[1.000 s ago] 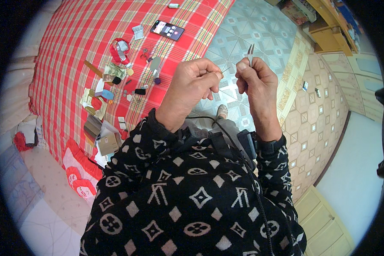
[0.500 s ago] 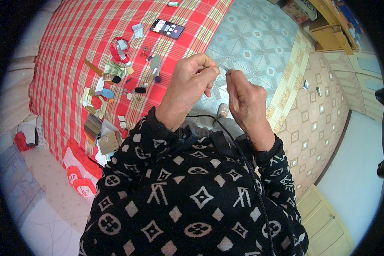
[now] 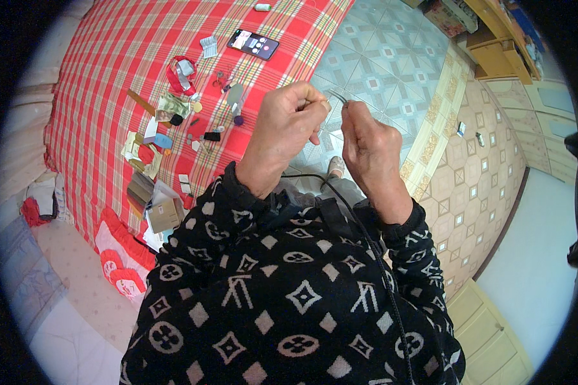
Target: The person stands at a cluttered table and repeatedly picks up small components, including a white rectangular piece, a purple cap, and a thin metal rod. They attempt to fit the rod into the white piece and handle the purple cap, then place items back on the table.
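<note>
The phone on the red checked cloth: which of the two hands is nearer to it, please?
The left. In the picture, the left hand is below and to the right of the phone; the right hand is farther right, beyond the left one.

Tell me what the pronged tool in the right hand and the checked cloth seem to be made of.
The pronged tool: probably metal, faintly shiny, from its thin grey prongs. The checked cloth: likely woven fabric, matte, from its crossing coloured bands and lack of glare; fibre unclear.
</note>
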A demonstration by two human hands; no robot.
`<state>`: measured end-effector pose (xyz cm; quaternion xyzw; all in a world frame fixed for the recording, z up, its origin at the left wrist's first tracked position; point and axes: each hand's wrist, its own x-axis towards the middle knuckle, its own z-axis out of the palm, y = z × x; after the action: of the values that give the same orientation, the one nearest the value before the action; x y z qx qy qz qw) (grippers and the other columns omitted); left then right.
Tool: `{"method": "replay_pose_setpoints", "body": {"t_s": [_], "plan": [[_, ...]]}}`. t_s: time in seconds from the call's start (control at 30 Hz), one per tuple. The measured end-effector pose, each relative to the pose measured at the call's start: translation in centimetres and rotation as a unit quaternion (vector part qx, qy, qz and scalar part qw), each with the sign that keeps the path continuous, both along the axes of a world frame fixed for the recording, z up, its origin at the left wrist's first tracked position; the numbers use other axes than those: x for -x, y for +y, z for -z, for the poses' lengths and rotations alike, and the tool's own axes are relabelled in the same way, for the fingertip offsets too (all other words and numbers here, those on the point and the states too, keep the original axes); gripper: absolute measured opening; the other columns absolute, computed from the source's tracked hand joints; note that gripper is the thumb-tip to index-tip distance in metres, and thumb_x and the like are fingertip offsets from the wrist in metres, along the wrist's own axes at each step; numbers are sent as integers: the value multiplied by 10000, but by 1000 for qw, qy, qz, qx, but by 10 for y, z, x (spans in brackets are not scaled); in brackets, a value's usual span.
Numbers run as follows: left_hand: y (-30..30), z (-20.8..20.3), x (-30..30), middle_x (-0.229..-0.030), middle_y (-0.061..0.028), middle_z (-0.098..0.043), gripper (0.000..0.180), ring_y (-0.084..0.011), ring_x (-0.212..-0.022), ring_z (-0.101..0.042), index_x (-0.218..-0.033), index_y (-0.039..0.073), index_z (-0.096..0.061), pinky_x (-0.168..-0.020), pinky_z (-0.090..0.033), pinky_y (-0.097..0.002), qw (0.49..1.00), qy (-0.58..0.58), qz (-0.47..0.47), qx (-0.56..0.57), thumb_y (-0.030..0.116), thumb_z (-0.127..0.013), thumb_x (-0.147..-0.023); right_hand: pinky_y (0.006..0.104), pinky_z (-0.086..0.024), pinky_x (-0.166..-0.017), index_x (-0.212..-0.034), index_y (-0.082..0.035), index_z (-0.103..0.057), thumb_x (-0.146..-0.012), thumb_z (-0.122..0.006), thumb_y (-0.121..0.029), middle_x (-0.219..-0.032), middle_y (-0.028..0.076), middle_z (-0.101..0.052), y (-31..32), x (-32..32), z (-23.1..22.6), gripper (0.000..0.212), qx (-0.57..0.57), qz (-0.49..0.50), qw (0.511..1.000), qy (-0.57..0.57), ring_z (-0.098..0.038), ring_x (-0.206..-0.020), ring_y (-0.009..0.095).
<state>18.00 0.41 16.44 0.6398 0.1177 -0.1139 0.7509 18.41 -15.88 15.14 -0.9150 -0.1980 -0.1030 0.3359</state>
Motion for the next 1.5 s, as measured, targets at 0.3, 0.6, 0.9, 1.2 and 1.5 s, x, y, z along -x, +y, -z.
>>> {"method": "replay_pose_setpoints", "body": {"t_s": [0.3, 0.6, 0.9, 1.2, 1.5], "plan": [[5, 4, -2, -680, -4, -568, 90, -62, -540, -481, -932, -15, -638, -569, -518, -258, 996, 41, -2, 84, 67, -602, -923, 418, -453, -457, -859, -69, -555, -859, -645, -70, -580, 146, -580, -6, -10, 0, 90, -3, 29, 999, 16, -611, -508, 339], [5, 8, -7, -668, -21, -570, 205, -76, -535, -494, -1053, -69, -639, -578, -527, -252, 992, 25, 0, 121, 66, -571, -914, 416, -453, -463, -875, -71, -562, -861, -645, -75, -571, 134, -573, 1, -11, 6, 84, -22, -25, 999, 18, -618, -514, 321], [6, 9, -13, -635, -34, -522, 270, -121, -545, -468, -1100, -82, -622, -629, -502, -323, 982, 47, -10, 184, 70, -537, -894, 420, -465, -471, -858, -81, -549, -857, -638, -72, -574, 142, -567, 4, -14, 6, 90, -31, -33, 998, 38, -626, -532, 333], [10, 11, -19, -634, -50, -531, 308, -136, -541, -473, -1136, -90, -604, -629, -496, -330, 982, 52, -12, 181, 69, -543, -879, 422, -462, -461, -851, -89, -549, -857, -635, -86, -560, 134, -574, 7, -19, 10, 86, -22, -26, 999, 24, -626, -519, 327], [12, 15, -21, -640, -55, -566, 302, -107, -524, -500, -1116, -112, -614, -535, -423, -249, 982, 40, -25, 180, 47, -539, -870, 424, -468, -464, -841, -89, -538, -841, -637, -80, -558, 135, -577, 9, -22, 11, 99, -20, -38, 999, 31, -624, -516, 332]]}}
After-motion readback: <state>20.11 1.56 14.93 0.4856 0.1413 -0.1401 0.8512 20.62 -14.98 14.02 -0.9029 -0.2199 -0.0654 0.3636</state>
